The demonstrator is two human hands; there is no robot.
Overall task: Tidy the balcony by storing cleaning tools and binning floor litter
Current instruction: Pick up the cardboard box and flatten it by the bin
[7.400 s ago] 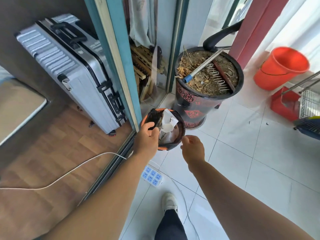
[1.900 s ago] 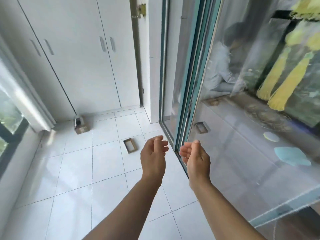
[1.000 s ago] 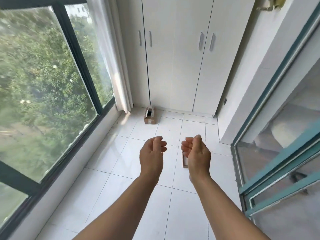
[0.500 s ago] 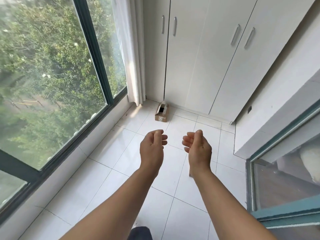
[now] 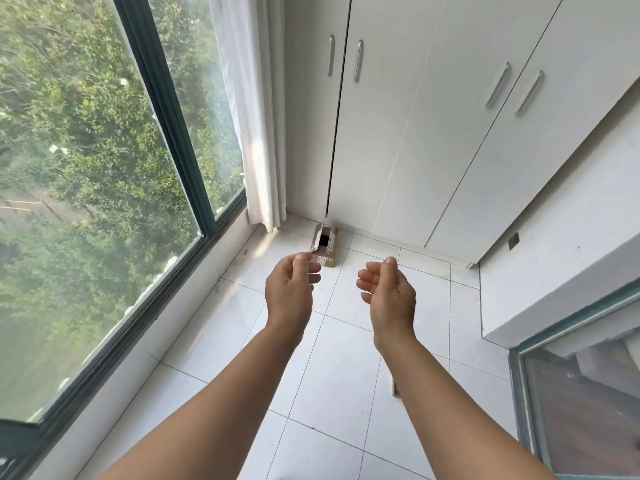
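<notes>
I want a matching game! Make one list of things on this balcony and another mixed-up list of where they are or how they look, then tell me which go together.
Things:
1. cardboard box
2. curtain
3. left hand
4. cupboard doors

Descriptions:
A. white, shut, with metal handles
B. hanging in the corner beside the window
C. lying on the floor tiles, its end flaps open
D. raised in the air, fingers loosely curled, holding nothing

Pairs: 1-C, 2-B, 3-D, 4-A

Bright daylight floods through the window; edges bow, perhaps slightly hazy.
</notes>
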